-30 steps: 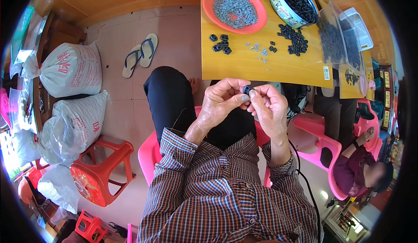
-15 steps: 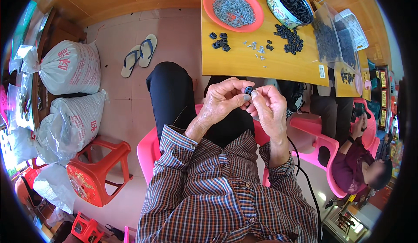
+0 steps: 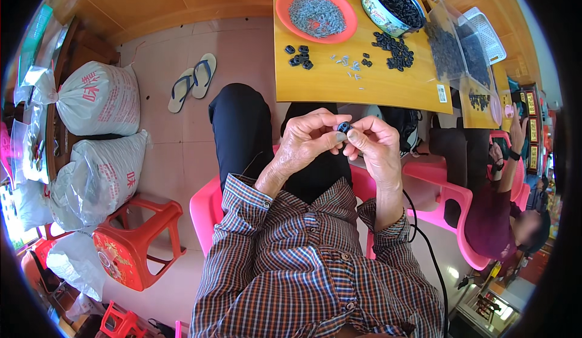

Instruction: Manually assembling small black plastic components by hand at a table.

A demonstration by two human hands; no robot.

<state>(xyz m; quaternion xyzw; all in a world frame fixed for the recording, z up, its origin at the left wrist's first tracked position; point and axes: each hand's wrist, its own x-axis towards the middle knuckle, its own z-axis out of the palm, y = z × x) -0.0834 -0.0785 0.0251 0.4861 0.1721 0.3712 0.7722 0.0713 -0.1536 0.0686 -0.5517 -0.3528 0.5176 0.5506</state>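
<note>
Just beyond the table's near edge, over my lap, a small black plastic piece with holes [image 3: 344,127] is pinched at the fingertips of both hands. My left hand [image 3: 308,139] grips it from the left with thumb and forefinger. From the right, the thumb and fingers of my right hand [image 3: 376,147] close on it too. On the yellow table [image 3: 376,92] ahead lie a few assembled-looking black pieces [image 3: 299,58], scattered silvery pins [image 3: 354,66] and a heap of small black parts [image 3: 397,53].
An orange-red bowl [image 3: 284,18] of metal pins and a round tin [image 3: 377,18] of black parts stand at the back. Clear bins [image 3: 447,53] sit to the right. A co-worker [image 3: 494,217] sits at far right. Left are filled sacks [image 3: 109,104] and a red stool [image 3: 124,256].
The view has shifted slightly, so the table appears a little further left. My fingers have adjusted slightly around the black piece. The co-worker's arm has risen toward the far table.
</note>
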